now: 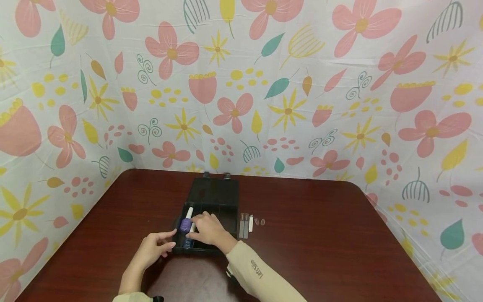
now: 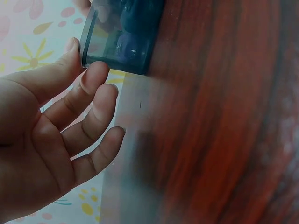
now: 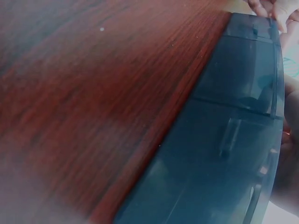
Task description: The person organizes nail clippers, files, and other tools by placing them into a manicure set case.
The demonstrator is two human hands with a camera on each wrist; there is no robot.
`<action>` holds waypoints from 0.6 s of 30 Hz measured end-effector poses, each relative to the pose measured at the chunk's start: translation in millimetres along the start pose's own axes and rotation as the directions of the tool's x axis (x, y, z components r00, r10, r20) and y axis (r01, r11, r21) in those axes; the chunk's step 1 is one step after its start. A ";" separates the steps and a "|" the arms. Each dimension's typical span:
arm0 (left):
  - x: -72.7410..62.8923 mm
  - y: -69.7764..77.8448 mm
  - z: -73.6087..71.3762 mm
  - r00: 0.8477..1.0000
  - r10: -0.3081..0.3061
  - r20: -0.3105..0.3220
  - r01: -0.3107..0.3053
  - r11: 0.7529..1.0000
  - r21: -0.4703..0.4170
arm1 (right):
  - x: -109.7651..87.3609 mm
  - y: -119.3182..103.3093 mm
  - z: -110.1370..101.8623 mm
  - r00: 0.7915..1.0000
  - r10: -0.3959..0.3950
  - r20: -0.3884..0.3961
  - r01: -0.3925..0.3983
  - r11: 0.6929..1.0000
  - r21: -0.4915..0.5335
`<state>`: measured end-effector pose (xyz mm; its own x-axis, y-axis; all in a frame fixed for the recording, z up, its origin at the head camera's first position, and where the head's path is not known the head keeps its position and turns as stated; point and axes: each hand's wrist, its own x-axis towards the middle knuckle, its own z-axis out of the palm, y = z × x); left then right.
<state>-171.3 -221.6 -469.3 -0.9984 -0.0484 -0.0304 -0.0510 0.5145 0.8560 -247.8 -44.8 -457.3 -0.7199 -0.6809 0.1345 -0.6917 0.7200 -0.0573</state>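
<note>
A black open case (image 1: pixel 226 214) with dividers lies on the table, its lid (image 1: pixel 213 191) folded back. In its left compartment is a purple nail polish bottle (image 1: pixel 185 224) with a white cap, and nearer the front a dark blue nail polish bottle (image 1: pixel 188 242) with a white cap. My right hand (image 1: pixel 207 228) reaches into the case and pinches the blue bottle by its cap, partly hiding it. With thumb and index finger my left hand (image 2: pixel 60 112) grips the left front corner of the case, the other fingers loosely bent.
Right of the case, two grey strips like nail files (image 1: pixel 244 225) lie beside a pale, slim nail clipper (image 1: pixel 250 223). Two small clear ovals (image 1: pixel 259 221) are next to it. The brown table (image 1: pixel 320 235) ends at a flower-patterned cloth (image 1: pixel 286 105).
</note>
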 end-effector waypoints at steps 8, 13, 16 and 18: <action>-1.2 1.5 -0.2 1.000 -0.008 0.001 0.008 1.000 -0.001 | 2.5 -2.1 -1.8 0.998 0.016 0.067 -0.015 1.000 -0.010; -1.5 1.6 0.3 1.000 -0.017 -0.006 0.017 1.000 0.004 | 2.3 -3.5 -2.7 0.998 0.012 0.065 -0.010 1.000 -0.017; -1.2 1.6 0.6 1.000 -0.020 -0.007 0.020 1.000 0.003 | 1.8 -2.9 -2.0 0.998 0.019 0.052 -0.020 1.000 0.019; -1.1 1.7 0.4 1.000 -0.017 -0.006 0.017 1.000 0.004 | 1.9 -2.3 -1.6 0.999 0.028 0.037 -0.030 0.998 0.056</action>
<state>-170.3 -220.4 -468.0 -0.9972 -0.0622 -0.0419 -0.0681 0.5170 0.8533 -247.5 -47.5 -455.4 -0.7404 -0.6653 0.0962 -0.6722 0.7312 -0.1164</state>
